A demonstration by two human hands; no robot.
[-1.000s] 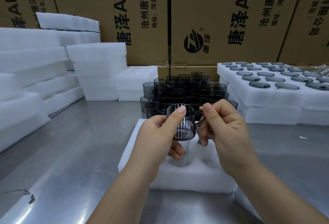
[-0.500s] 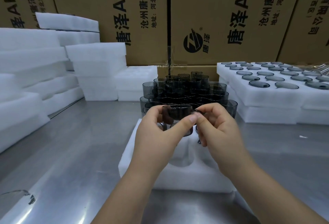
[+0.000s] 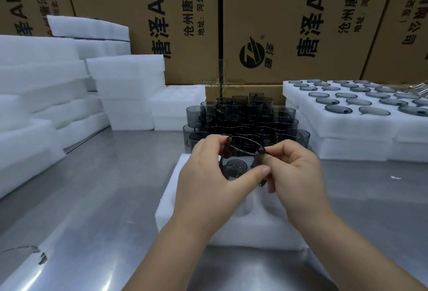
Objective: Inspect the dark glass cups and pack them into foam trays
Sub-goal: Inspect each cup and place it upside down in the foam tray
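Note:
Both hands hold one dark glass cup upright, mouth tilted towards me, above a white foam tray on the steel table. My left hand wraps its left side, thumb across the front. My right hand pinches its right rim and handle. Behind it stands a stacked cluster of dark glass cups. At the right a filled foam tray holds several cups in its pockets.
Stacks of white foam trays line the left side and back. Printed cardboard boxes form a wall behind. The steel table stretches left of the near tray; a clear bag lies at the bottom left corner.
The cup has been turned in my hands from side-on, showing its white markings, to mouth facing me. My left thumb slid down across its front.

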